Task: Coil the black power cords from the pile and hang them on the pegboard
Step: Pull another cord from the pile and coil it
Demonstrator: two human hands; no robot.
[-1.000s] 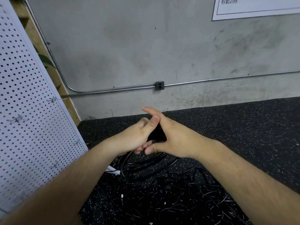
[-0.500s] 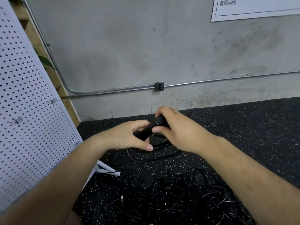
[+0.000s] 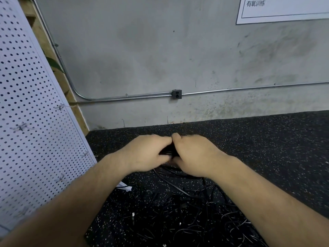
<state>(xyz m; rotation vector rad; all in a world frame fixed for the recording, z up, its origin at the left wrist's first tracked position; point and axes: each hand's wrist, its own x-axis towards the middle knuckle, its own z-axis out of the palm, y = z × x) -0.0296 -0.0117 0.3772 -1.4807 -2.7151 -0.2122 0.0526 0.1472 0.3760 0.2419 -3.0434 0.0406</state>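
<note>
Gripping one black cord [image 3: 168,152] with both hands: left hand [image 3: 147,154] and right hand [image 3: 194,155] meet thumb to thumb, fingers curled round the bundle, held above the speckled floor mat [image 3: 267,148]. Loops trail from it toward the pile [image 3: 187,221] — tangled, just below my wrists. Pegboard [image 3: 26,122] stands at my left.

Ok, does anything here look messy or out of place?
Yes, the cord pile is a loose tangle sprawled across the floor, near the pegboard, whose visible hooks carry nothing. Left hand and right hand grip one cord.
</note>
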